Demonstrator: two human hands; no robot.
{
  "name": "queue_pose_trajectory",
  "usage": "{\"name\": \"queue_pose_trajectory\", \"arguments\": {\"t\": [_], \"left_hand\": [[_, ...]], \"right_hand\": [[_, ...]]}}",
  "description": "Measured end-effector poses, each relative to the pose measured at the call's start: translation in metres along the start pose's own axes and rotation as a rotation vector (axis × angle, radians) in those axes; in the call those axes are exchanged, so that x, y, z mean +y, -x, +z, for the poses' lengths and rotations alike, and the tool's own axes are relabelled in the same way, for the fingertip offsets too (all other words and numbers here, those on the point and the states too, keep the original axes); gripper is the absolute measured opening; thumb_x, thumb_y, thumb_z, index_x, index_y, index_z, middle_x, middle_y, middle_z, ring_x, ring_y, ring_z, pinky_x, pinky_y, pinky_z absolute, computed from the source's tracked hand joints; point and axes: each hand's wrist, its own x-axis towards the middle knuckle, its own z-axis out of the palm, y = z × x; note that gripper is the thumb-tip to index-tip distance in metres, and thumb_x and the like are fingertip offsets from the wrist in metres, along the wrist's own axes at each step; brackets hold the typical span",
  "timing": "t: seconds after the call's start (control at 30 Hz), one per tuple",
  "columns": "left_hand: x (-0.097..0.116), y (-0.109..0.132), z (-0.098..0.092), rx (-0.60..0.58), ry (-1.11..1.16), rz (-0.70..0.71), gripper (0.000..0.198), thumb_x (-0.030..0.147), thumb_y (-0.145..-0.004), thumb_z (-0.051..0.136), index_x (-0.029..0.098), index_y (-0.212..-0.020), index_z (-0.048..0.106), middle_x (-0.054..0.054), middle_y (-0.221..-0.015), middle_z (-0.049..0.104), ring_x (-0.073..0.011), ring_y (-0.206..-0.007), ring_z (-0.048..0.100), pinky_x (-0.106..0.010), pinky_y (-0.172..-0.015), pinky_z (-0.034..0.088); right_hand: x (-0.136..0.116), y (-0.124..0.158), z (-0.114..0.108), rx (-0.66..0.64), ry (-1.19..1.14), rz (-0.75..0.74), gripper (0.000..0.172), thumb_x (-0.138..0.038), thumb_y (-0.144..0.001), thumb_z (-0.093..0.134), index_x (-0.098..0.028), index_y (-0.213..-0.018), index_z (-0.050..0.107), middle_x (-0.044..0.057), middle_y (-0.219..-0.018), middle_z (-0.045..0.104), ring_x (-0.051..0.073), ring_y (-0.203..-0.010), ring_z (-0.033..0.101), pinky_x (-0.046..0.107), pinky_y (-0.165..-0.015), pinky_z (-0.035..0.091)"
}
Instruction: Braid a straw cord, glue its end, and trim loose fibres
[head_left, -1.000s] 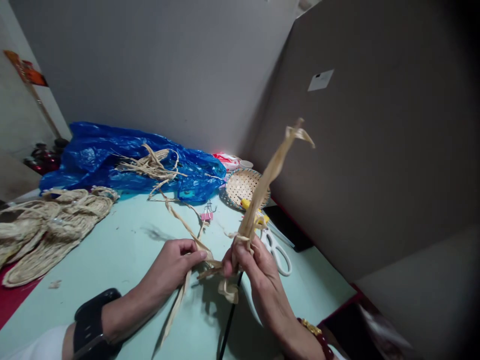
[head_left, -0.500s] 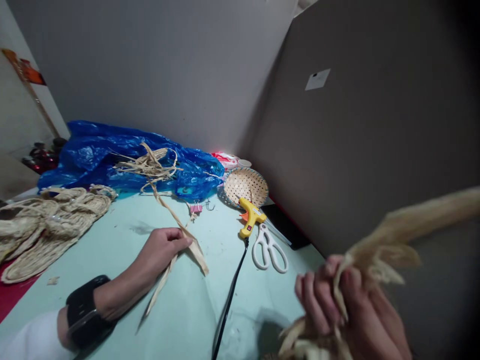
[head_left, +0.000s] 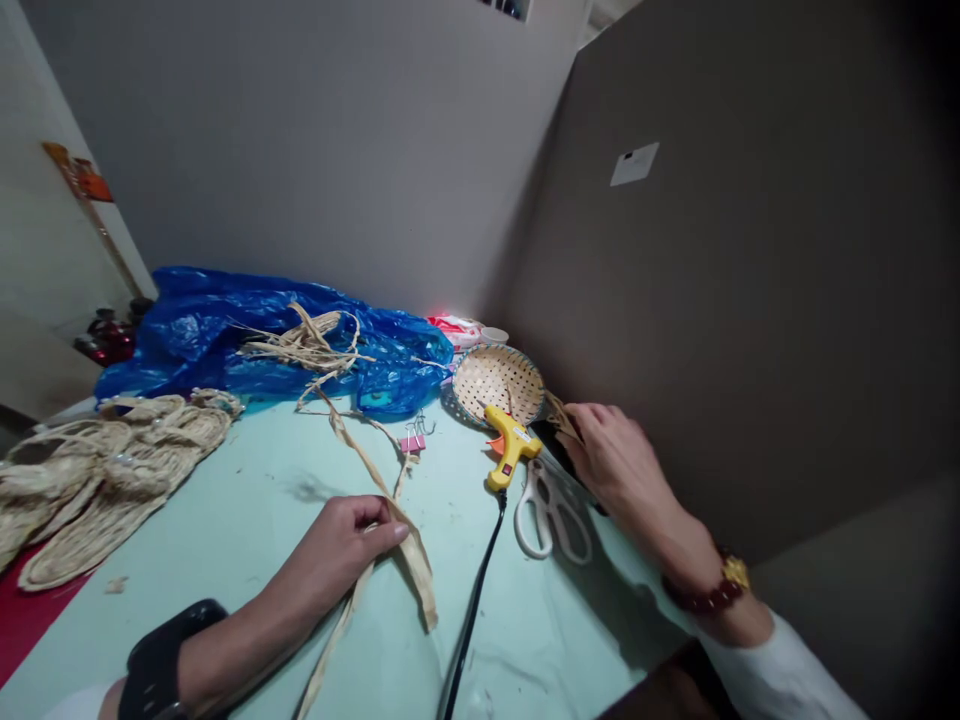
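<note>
My left hand pinches a flat strip of dried plant fibre between thumb and fingers, just above the table. A thinner strip trails under that hand towards the near edge. Beside the woven basket, against the wall, my right hand is closed on a bunch of dried fibre. Most of this bunch is hidden behind the hand. Between the hands lie a yellow glue gun and white-handled scissors.
A blue plastic bag with a fibre bundle on it lies at the back. Woven sandals sit at the left. A pink binder clip and the black cord are on the table. Grey panels rise behind and right.
My right hand has moved from the near right, where it held the fibre bunch raised, to the far side beside the basket. My left hand keeps its pinch on the strip.
</note>
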Motion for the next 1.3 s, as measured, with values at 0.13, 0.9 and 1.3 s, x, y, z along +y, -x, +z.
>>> {"name": "queue_pose_trajectory", "arguments": {"t": [0.13,0.9,1.3], "left_hand": [[-0.002,0.000,0.001,-0.051,0.035,0.001,0.026,0.042,-0.069,0.065,0.018,-0.061,0.060,0.004,-0.058,0.055,-0.0159,-0.059,0.047,-0.025,-0.056,0.034],[-0.002,0.003,0.003,-0.101,0.069,-0.013,0.014,0.032,-0.076,0.061,0.018,-0.071,0.060,0.004,-0.067,0.055,-0.0186,-0.072,0.053,-0.025,-0.065,0.041],[0.003,0.004,0.005,-0.091,0.122,-0.017,0.010,0.028,-0.075,0.062,0.018,-0.075,0.062,0.003,-0.071,0.059,-0.0184,-0.073,0.053,-0.025,-0.066,0.041]], "right_hand": [[-0.063,0.019,0.017,-0.358,-0.438,-0.239,0.015,-0.027,-0.090,0.054,-0.020,-0.096,0.066,0.005,-0.087,0.069,0.018,-0.073,0.062,0.026,-0.064,0.046],[-0.095,0.028,0.066,-0.642,-0.916,0.035,0.011,-0.023,-0.080,0.054,-0.014,-0.075,0.060,-0.003,-0.064,0.054,0.009,-0.059,0.046,0.019,-0.052,0.034],[-0.095,0.028,0.071,-0.666,-1.007,0.105,0.009,-0.023,-0.078,0.057,-0.014,-0.074,0.059,-0.004,-0.064,0.051,0.009,-0.059,0.042,0.021,-0.053,0.032]]}}
